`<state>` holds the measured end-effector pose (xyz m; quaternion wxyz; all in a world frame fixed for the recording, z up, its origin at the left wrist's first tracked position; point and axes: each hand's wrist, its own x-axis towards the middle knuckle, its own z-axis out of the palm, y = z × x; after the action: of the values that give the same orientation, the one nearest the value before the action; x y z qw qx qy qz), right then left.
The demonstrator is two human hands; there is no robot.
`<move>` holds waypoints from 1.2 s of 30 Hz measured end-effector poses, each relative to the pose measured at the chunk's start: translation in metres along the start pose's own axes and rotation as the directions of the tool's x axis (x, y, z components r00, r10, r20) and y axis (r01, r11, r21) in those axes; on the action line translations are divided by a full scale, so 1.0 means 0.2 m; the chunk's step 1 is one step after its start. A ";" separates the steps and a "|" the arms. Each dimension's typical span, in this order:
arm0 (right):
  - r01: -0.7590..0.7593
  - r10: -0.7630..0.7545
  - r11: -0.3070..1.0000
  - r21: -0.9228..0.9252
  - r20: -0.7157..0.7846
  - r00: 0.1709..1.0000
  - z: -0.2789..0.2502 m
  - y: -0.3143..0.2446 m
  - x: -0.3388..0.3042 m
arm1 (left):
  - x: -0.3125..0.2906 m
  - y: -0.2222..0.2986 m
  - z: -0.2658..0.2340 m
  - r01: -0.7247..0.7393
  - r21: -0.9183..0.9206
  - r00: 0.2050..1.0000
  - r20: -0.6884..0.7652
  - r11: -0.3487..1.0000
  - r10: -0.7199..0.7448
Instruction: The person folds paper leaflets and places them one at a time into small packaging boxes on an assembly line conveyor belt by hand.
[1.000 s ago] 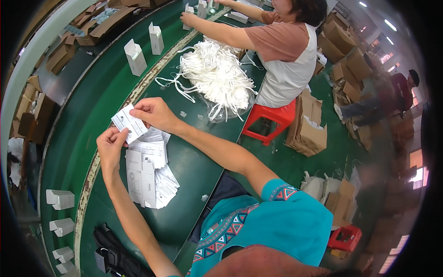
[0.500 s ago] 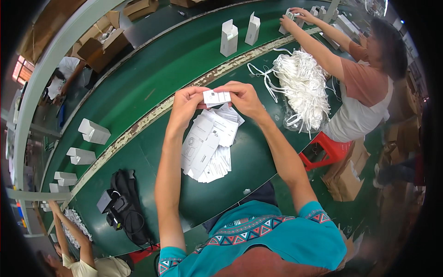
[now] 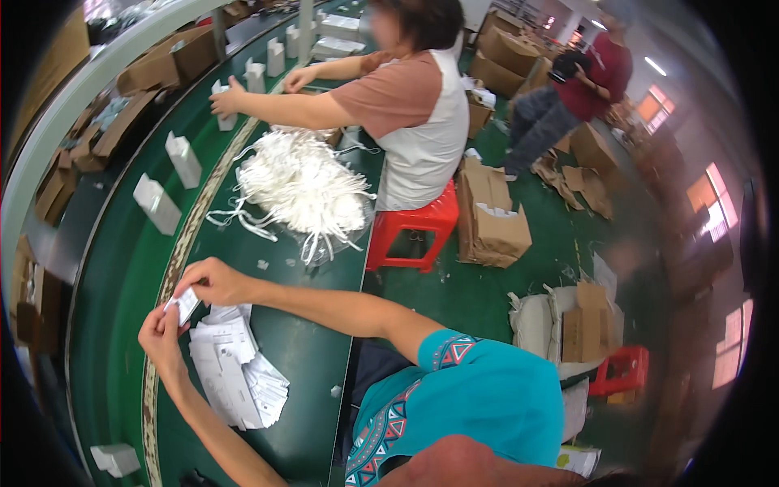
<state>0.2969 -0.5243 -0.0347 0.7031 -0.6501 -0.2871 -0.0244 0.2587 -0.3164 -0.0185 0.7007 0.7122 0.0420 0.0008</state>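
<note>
Both of my hands pinch a small folded white paper leaflet with dark print. My left hand grips its near end, and my right hand has the far end. Just right of them, a fanned pile of printed white leaflets lies on the green table, partly under my right forearm. Farther off, a big heap of white cords rests on clear plastic.
Upright white boxes stand on the green conveyor beyond a worn ledge; another box lies near. A co-worker on a red stool handles a box. Cartons sit on the floor. Another person stands behind.
My view has swung to the right, bringing in more floor and a standing person. My hands still hold the folded leaflet between them. The co-worker's hands remain at a white box.
</note>
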 end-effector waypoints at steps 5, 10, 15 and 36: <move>-0.102 0.102 0.990 0.094 0.004 0.995 0.00 -0.07 0.01 | 0.01 0.00 0.01 -0.015 0.004 0.999 -0.030 1.000 0.015; -0.255 0.309 0.837 0.485 -0.035 0.950 -0.01 -0.07 0.02 | 0.02 -0.01 0.01 -0.044 0.011 0.997 -0.067 0.999 0.045; -0.249 0.247 0.945 0.212 0.036 0.968 -0.01 -0.08 0.01 | 0.01 0.02 0.02 -0.059 -0.011 0.995 -0.075 0.998 0.058; -0.241 0.245 0.962 0.125 -0.017 0.969 0.00 -0.07 0.01 | -0.01 0.06 0.02 -0.162 0.102 0.986 -0.025 0.981 0.165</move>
<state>0.2931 -0.5249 -0.0204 0.7438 -0.6357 -0.1947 0.0689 0.2575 -0.3201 -0.0073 0.6609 0.7474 -0.0048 0.0683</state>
